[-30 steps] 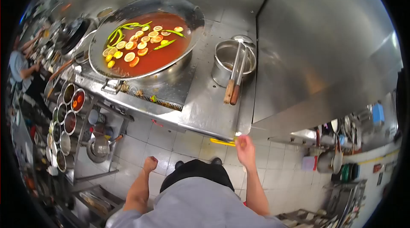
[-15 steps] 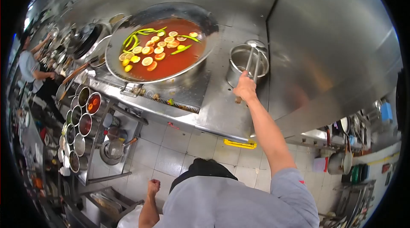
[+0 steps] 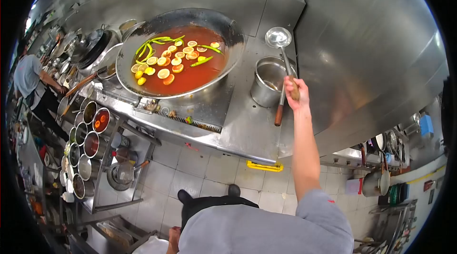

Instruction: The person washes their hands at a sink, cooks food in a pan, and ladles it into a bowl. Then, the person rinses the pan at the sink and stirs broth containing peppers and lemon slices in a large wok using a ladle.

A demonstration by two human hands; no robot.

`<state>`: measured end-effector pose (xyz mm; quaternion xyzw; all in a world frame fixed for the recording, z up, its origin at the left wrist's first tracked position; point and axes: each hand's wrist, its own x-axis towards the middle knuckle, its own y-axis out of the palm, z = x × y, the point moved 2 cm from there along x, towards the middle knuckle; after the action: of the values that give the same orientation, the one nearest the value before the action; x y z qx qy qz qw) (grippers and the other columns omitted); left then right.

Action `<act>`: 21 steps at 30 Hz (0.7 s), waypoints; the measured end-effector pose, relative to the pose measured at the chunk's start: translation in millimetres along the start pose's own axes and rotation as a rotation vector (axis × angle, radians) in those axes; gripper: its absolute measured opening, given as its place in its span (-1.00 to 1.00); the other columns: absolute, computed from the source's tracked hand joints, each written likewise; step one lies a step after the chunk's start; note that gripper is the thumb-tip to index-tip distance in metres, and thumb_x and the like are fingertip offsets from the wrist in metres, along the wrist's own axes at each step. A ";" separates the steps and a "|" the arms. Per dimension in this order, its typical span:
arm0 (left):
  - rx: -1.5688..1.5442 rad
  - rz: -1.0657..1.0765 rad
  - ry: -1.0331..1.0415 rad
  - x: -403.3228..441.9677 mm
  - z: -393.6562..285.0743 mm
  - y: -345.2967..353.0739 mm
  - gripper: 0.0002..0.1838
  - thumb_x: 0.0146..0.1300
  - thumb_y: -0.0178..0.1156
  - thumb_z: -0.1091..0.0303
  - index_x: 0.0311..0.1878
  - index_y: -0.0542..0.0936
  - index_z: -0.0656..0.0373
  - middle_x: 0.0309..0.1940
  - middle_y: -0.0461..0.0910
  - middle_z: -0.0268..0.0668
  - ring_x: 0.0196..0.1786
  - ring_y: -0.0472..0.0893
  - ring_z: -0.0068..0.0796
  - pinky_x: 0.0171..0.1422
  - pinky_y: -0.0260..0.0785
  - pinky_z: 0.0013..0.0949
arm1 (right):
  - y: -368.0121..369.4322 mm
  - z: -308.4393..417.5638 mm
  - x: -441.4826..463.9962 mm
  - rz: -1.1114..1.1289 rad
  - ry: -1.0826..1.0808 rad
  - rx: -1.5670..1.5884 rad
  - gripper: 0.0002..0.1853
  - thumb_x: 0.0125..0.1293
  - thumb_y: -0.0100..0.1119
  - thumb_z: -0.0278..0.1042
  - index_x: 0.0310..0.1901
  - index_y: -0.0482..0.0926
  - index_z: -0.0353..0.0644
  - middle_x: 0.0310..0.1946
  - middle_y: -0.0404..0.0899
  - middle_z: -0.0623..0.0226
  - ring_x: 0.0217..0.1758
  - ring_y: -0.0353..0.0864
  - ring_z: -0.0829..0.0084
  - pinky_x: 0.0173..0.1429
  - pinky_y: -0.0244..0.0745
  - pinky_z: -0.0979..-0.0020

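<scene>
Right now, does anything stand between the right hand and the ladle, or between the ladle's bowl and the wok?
Nothing visible blocks either. The right hand has its grip on the ladle; from the ladle's bowl to the wok, only the wok's raised rim would need clearing. The steel pot sits nearer the person.

Your bare right hand [image 3: 296, 93] is closed in a grip right of center, its bare forearm [image 3: 306, 149] stretched upward; your bare left hand [image 3: 174, 239] sits low, beside your grey-shirted torso [image 3: 259, 229].
</scene>
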<state>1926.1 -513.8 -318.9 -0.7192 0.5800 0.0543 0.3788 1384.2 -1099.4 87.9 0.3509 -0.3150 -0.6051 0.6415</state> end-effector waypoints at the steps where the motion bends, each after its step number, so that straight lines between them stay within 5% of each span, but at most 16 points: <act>1: -0.110 0.039 -0.048 13.6 6.4 -6.6 -0.79 0.16 0.13 0.32 -0.46 0.61 0.27 -0.51 0.65 -0.14 -0.43 0.65 -0.25 -0.28 0.48 -0.28 | -2.5 -1.8 -10.3 0.034 0.032 -0.010 -0.83 0.28 0.03 -0.48 -0.13 0.39 -0.34 -0.25 0.48 0.19 -0.36 0.51 0.48 -0.42 0.53 0.54; 5: -0.145 0.130 -0.080 61.0 -37.7 -62.3 -0.84 0.16 0.13 0.39 -0.39 0.61 0.27 -0.57 0.60 -0.25 -0.53 0.58 -0.42 -0.48 0.44 -0.34 | 29.1 -40.7 -73.4 0.093 -0.035 -0.279 -0.69 0.31 0.04 -0.46 0.08 0.37 -0.25 -0.23 0.46 0.26 -0.34 0.47 0.53 -0.47 0.48 0.60; 6: -0.204 0.108 -0.251 85.0 -32.9 -73.2 -0.88 0.15 0.11 0.44 -0.37 0.60 0.27 -0.58 0.58 -0.26 -0.56 0.56 -0.49 -0.55 0.39 -0.41 | 49.2 -51.5 -88.9 0.098 -0.041 -0.286 -0.69 0.31 0.04 -0.46 0.08 0.37 -0.25 -0.23 0.46 0.26 -0.34 0.47 0.53 -0.47 0.48 0.60; 9: -0.229 0.051 -0.183 145.1 -14.5 -126.6 -0.87 0.11 0.03 0.53 -0.36 0.58 0.28 -0.55 0.58 -0.23 -0.57 0.54 -0.48 -0.56 0.37 -0.41 | 86.6 -93.7 -133.2 -0.053 0.009 -0.708 -0.53 0.31 0.08 -0.46 0.25 0.30 -0.17 -0.17 0.49 0.28 -0.26 0.51 0.45 -0.32 0.54 0.49; 12: -0.244 0.021 -0.192 173.8 -21.5 -181.5 -0.88 0.12 0.01 0.51 -0.37 0.56 0.22 -0.56 0.55 -0.29 -0.55 0.53 -0.49 -0.56 0.36 -0.42 | 125.0 -118.4 -166.6 -0.312 -0.426 -1.758 -0.49 0.28 0.13 -0.46 0.26 0.29 -0.16 0.02 0.54 0.14 0.00 0.59 0.18 0.09 0.47 0.23; 16: -0.215 -0.009 -0.225 199.0 -1.6 -233.2 -0.90 0.12 0.02 0.50 -0.41 0.54 0.21 -0.60 0.51 -0.30 -0.60 0.50 -0.50 -0.57 0.35 -0.43 | 148.1 -156.4 -199.7 -0.503 -0.671 -2.059 -0.53 0.18 0.19 -0.46 0.16 0.40 -0.12 -0.02 0.54 0.15 -0.01 0.55 0.00 0.01 0.47 0.19; 21: -0.252 0.048 -0.215 212.1 45.0 -250.8 -0.88 0.14 -0.02 0.48 -0.38 0.53 0.21 -0.60 0.49 -0.31 -0.61 0.49 -0.50 -0.60 0.33 -0.43 | 183.3 -170.4 -222.1 -0.456 -0.605 -2.130 -0.53 0.17 0.20 -0.45 0.15 0.41 -0.12 -0.07 0.56 0.16 -0.13 0.59 0.05 -0.07 0.49 0.19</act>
<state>2230.0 -644.5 -339.6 -0.7369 0.5418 0.2124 0.3440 1611.9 -862.2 150.1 -0.4862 0.2900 -0.7285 0.3858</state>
